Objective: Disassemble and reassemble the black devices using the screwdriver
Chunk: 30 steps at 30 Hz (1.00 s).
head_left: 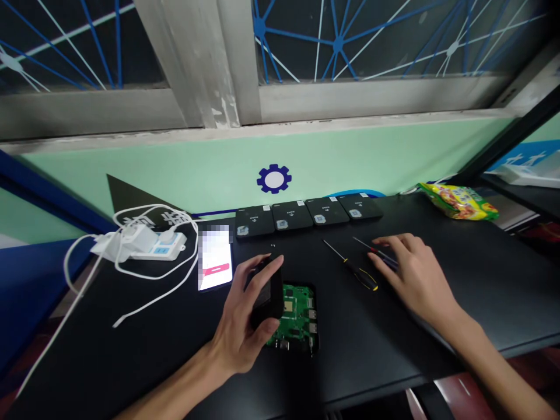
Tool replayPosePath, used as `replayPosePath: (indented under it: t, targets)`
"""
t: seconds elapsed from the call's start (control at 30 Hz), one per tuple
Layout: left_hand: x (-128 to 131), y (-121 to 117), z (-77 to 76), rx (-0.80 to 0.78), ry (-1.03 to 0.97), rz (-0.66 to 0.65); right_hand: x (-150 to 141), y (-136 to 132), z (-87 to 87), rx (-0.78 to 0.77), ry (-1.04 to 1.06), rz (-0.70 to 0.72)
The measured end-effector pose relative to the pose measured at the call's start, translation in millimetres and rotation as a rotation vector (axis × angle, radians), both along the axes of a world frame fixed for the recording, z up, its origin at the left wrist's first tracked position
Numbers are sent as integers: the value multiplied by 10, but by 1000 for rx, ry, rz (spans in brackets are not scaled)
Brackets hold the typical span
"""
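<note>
My left hand [238, 321] grips a black plastic cover [275, 291] by its edges, tilted up on its side over the left part of a green circuit board [297, 309]. The board sits in a shallow black case, with metal ports along its right side. My right hand [415, 274] is closed around a thin screwdriver [363, 243] lying on the table, its shaft pointing left past the fingertips and its handle mostly hidden. Between the hands lies a black and yellow screwdriver [361, 274], untouched.
Several flat black boxes [292, 216] stand in a row along the wall. A lit phone [215, 262] lies left of my left hand. A white power strip [164, 248] with tangled cables is farther left. At the back right lies a yellow-green snack bag [461, 201].
</note>
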<state>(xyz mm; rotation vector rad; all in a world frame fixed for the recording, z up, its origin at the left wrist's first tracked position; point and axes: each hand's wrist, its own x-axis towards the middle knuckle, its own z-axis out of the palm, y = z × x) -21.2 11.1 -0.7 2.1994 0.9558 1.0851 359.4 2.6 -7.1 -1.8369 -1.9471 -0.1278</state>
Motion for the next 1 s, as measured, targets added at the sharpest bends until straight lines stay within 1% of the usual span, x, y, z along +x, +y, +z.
replayPosePath:
  t: [0.03,0.07,0.1,0.17,0.2,0.23,0.27,0.33,0.43,0.57,0.73,0.83,0.93,1.0]
  targets:
    - [4,4,-1,-2,-4,-6,-146,-71,82,31,8,5]
    - [8,9,-2,-2,-11,-9,-312,-156,164,49,50,44]
    - [12,15,-5,-1,-20,-11,-490,-251,239,41,120,118]
    - [17,26,-17,-3,-36,-8,-839,-446,344,-112,249,327]
    - [19,29,-24,-9,-46,-2,-989,-529,368,-188,293,412]
    - [20,29,-32,-19,-58,7,-1114,-594,372,-257,319,465]
    - [20,27,-39,-32,-71,18,-1208,-638,361,-313,331,492]
    - [17,19,-49,-52,-96,35,-1309,-660,313,-376,343,484]
    - [8,6,-54,-58,-107,38,-1309,-587,251,-413,370,476]
    - [-2,-5,-59,-64,-107,29,-1182,-476,238,-425,408,491]
    - [0,-22,-66,-70,-131,22,-927,-375,234,-375,310,406]
    - [6,-26,-61,-71,-116,15,-802,-321,263,-373,290,386]
    - [9,-21,-55,-73,-110,17,-714,-265,282,-308,303,361]
    - [9,-16,-52,-86,-116,23,-656,-221,249,-206,311,267]
